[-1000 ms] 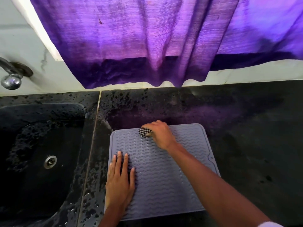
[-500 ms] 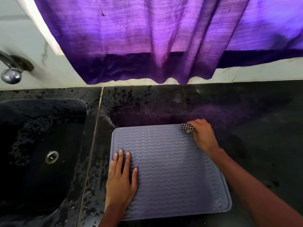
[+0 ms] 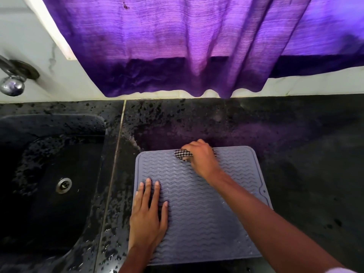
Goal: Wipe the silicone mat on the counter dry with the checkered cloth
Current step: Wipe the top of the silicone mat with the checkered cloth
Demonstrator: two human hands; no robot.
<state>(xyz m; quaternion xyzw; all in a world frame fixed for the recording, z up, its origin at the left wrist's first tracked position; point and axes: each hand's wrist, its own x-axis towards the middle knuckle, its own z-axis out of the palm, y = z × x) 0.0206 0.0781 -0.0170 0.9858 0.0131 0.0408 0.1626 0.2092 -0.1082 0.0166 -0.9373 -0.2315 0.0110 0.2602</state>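
Observation:
A grey-lilac silicone mat [image 3: 206, 223] with a wavy ridge pattern lies flat on the black counter [image 3: 305, 164]. My right hand [image 3: 202, 160] grips a bunched black-and-white checkered cloth [image 3: 182, 154] and presses it on the mat near the middle of its far edge. Most of the cloth is hidden under the hand. My left hand [image 3: 148, 215] lies flat with straight fingers on the mat's left side, near its left edge.
A black sink [image 3: 49, 174] with a metal drain [image 3: 63, 185] sits to the left, and the counter strip beside it is speckled with water drops. A chrome tap [image 3: 11, 83] juts from the wall at far left. A purple curtain [image 3: 187, 46] hangs over the counter's back edge.
My right hand swept the cloth from the mat's far middle to its far right corner, then back left to the far middle. The left hand stayed put.

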